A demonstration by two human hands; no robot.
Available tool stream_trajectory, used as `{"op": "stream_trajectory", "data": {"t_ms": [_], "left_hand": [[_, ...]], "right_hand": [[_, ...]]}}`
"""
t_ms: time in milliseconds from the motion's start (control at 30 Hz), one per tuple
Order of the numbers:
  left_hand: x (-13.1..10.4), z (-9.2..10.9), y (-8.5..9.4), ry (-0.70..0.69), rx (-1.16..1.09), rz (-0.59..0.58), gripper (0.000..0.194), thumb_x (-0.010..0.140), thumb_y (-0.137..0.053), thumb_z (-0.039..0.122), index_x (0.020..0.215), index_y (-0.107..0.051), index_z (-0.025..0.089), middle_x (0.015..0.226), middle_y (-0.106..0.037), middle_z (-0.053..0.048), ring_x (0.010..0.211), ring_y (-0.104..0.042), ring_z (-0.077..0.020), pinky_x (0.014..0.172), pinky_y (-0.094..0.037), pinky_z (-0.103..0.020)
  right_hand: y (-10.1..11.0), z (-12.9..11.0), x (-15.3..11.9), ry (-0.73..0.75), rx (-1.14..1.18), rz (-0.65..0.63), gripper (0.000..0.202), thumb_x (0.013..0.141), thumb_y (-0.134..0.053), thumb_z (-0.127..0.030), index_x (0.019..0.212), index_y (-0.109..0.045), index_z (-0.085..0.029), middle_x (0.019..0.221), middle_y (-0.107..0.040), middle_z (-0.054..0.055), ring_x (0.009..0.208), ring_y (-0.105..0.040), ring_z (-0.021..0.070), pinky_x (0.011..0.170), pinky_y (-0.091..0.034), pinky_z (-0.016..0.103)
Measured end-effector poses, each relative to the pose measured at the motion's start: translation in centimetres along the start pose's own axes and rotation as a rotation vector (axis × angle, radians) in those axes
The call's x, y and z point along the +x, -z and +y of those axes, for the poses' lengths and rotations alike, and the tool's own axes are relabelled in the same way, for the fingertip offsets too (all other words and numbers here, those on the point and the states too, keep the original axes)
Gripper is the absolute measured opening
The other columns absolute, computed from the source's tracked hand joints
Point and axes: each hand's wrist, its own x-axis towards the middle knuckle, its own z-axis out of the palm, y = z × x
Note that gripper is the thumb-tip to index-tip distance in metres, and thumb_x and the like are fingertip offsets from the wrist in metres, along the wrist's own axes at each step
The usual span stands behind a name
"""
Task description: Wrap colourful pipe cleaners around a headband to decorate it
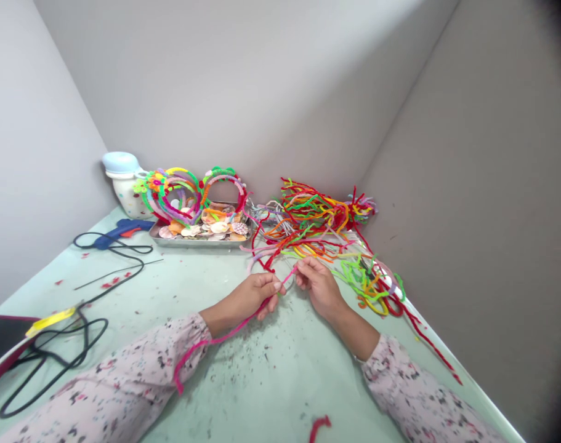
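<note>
A pink pipe cleaner (234, 331) runs between my two hands above the middle of the table. My left hand (257, 292) is closed on it, and its long end trails down over my left sleeve. With fingertips pinched, my right hand (318, 282) grips the other end, a short stretch showing between the hands. A large heap of colored pipe cleaners (317, 212) lies just beyond my hands. To the right, a tangle of green, yellow and red pipe cleaners (367, 283) rests near the table edge.
A metal tray (201, 242) of seashells stands at the back, with fuzzy colored headbands (173, 191) over it. Left are a white jar with a blue lid (125, 181), a blue glue gun (123, 231) and its looping black cord (88, 332). A red scrap (319, 426) lies in front.
</note>
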Motion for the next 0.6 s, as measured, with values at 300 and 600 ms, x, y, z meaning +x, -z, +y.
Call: {"op": "stream_trajectory", "data": {"t_ms": [300,600], "left_hand": [[-0.03,0.3,-0.18,0.008,-0.015,-0.011,0.028,0.086,-0.049,0.042,0.086,-0.054,0.015,0.051,-0.052,0.006,0.032,-0.039,-0.0035,0.033,-0.026,-0.016],[-0.18,0.49,-0.45,0.034,-0.021,0.017,0.029,0.083,-0.051,0.043,0.085,-0.053,0.014,0.049,-0.051,0.006,0.029,-0.038,-0.0045,0.031,-0.025,-0.017]], "right_hand": [[0.0,-0.42,0.07,-0.07,0.204,0.041,0.013,0.071,-0.069,-0.025,0.068,-0.06,-0.017,0.058,-0.054,-0.003,0.046,-0.044,0.0061,0.042,-0.029,0.018],[0.52,-0.11,0.16,-0.067,0.091,-0.079,0.022,0.077,-0.065,-0.038,0.074,-0.061,-0.017,0.059,-0.055,-0.001,0.049,-0.047,0.0087,0.044,-0.031,0.021]]}}
